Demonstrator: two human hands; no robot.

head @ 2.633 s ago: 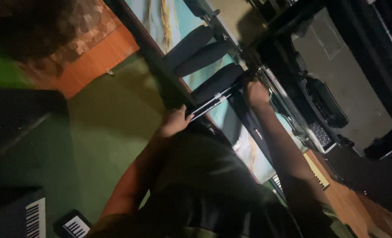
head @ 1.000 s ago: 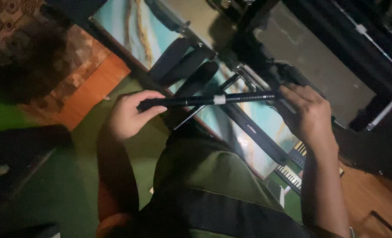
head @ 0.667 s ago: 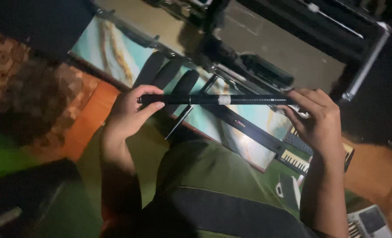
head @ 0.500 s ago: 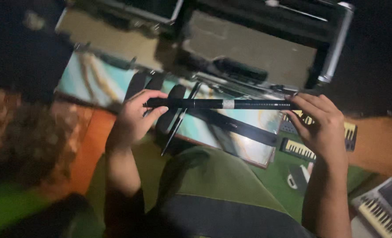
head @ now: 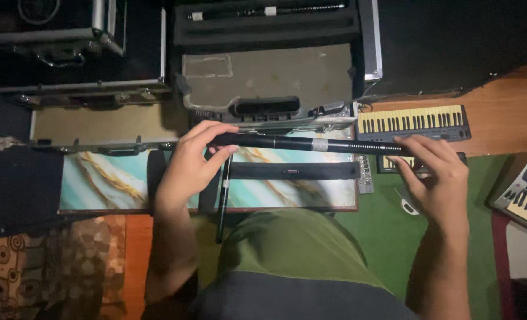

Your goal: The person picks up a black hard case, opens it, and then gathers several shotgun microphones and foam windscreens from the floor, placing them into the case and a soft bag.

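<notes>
Looking down from the left, I see a patterned brown rug (head: 50, 266) in the lower corner, meeting a strip of orange wood floor (head: 138, 249). Above it lies a case lid with a marbled teal and cream panel (head: 97, 178), and beyond that an open aluminium-edged flight case (head: 74, 47) with a dark inside.

My left hand (head: 189, 169) is closed around the left end of a long black rod (head: 287, 143), fingers wrapped over the top and thumb beneath. The rod lies level across the view, above the marbled panel, with a pale band (head: 319, 144) near its middle. A thinner black rod (head: 222, 201) hangs down from beside my left hand toward my lap. A black strap (head: 293, 170) lies flat across the panel.

Further back sits a grey foam-lined case (head: 269, 77) with another slim rod (head: 263, 10) resting in its lid. My green shorts (head: 293, 249) fill the bottom centre.

My right hand (head: 432, 178) grips the rod's right end, fingers curled over it. Behind it a small keyboard (head: 414, 121) lies on the wood floor, and green carpet (head: 376, 231) runs beneath. Another keyboard (head: 524, 189) sits at the right edge.
</notes>
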